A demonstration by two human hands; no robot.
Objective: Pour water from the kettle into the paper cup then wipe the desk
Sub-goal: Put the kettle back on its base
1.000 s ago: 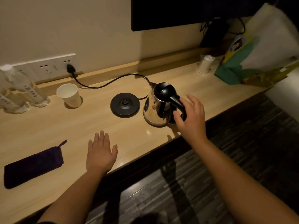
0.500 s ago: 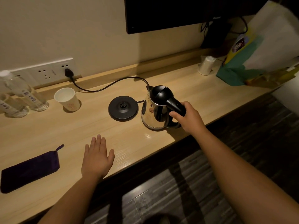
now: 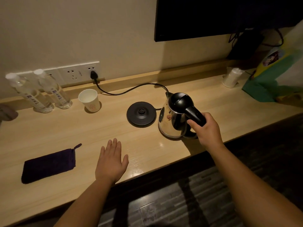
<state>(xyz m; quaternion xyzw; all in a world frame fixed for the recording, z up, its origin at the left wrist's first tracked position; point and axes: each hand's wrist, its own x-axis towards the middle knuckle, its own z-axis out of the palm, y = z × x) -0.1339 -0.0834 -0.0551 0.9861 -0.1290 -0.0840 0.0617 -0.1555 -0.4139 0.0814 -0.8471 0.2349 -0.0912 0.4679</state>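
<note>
My right hand is clenched around the black handle of the steel kettle, fingers wrapped over the top of the grip. The kettle stands upright on the wooden desk, just beside its round black base and to the right of it, not seated on it; whether its bottom is pressed to the wood or a hair off it I cannot tell. Its lid is closed and the spout points toward the wall.

My left hand lies flat and released on the desk near the front edge, fingers together, grasping nothing.

The paper cup stands upright and open toward the back of the desk, well left of the base, near the wall sockets. A black cord runs from a plug in the socket across the desk toward the base. Left of the cup stand two clear water bottles, side by side.

A dark purple cloth lies folded flat near the front left of the desk, apart from my left hand. At the far right a small white container stands next to a green and yellow bag. A dark screen hangs on the wall above.
</note>
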